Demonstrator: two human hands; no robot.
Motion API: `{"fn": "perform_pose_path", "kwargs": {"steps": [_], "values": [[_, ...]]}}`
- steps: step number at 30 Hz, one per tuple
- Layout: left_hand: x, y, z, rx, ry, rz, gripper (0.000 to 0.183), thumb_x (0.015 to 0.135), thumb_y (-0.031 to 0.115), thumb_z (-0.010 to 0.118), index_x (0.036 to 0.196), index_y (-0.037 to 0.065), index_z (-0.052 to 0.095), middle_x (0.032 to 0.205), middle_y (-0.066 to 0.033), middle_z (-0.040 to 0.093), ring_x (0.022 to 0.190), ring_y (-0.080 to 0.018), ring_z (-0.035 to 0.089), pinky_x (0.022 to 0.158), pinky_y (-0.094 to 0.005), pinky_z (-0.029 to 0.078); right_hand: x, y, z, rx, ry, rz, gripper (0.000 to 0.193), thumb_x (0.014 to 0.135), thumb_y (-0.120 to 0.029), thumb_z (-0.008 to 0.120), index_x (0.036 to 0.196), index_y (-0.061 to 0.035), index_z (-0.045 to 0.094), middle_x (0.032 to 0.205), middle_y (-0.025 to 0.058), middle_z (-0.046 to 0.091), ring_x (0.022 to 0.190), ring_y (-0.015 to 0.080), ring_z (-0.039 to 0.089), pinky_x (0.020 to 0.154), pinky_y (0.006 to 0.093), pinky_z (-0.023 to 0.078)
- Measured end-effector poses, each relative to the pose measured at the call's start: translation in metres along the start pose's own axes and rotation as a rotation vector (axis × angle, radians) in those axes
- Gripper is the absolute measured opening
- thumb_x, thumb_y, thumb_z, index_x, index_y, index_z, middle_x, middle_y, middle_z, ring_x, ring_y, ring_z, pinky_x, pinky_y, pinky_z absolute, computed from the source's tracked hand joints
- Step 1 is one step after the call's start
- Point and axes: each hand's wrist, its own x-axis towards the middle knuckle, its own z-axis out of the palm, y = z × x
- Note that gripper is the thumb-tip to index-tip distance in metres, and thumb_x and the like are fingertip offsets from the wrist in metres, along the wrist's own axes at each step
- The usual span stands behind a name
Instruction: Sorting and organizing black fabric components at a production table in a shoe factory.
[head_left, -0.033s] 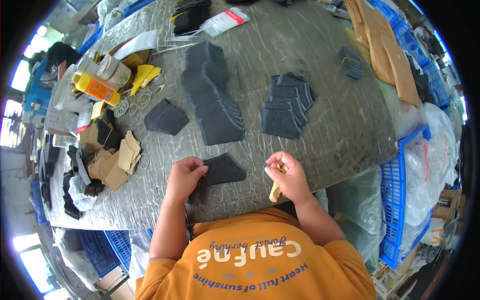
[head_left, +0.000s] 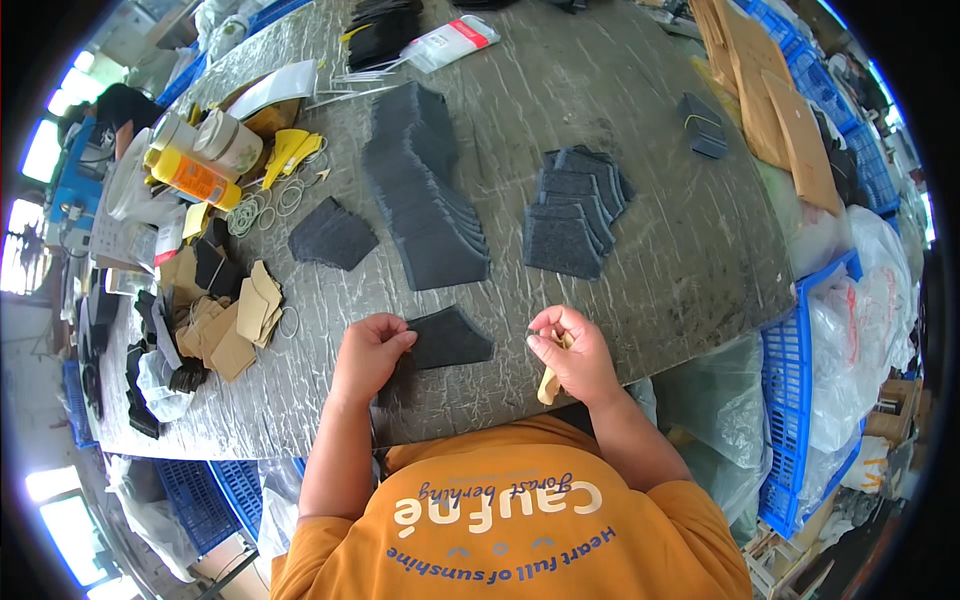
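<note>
My left hand (head_left: 370, 352) is closed in a pinch at the left end of a dark grey fabric piece (head_left: 450, 338), which lies on the table near its front edge. To the right of that piece, my right hand (head_left: 578, 355) is closed around a small tan item (head_left: 549, 385); its kind is hard to tell. Thumb and forefinger of this hand meet at the tip, apart from the fabric. Beyond my hands lie a long fanned stack of dark fabric pieces (head_left: 425, 190), a second fanned stack (head_left: 570, 215) to the right and a smaller pile (head_left: 333, 234) to the left.
Tan card pieces (head_left: 232, 353), rubber bands (head_left: 245, 215), a yellow bottle (head_left: 195, 178) and yellow scissors-like handles (head_left: 290, 155) crowd the left side. A banded dark bundle (head_left: 703, 127) lies far right. A blue crate (head_left: 785, 420) stands beside the right table edge.
My right hand has shifted very slightly to the left. Nothing else has visibly moved.
</note>
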Motion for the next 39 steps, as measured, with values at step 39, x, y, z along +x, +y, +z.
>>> {"fn": "perform_pose_path", "kwargs": {"steps": [39], "values": [[-0.007, 0.021, 0.020, -0.158, -0.007, 0.082, 0.015, 0.072, 0.006, 0.073, 0.066, 0.004, 0.059, 0.062, -0.0022, 0.058, 0.050, -0.0070, 0.047, 0.047, -0.0197, 0.036, 0.034, -0.019, 0.033, -0.678, -0.083, -0.198, 0.039, 0.079, -0.020, 0.071, 0.113, -0.0068, 0.058, 0.100, 0.0145, 0.065, 0.076, 0.0295, 0.065, 0.066, 0.0359, 0.051]]}}
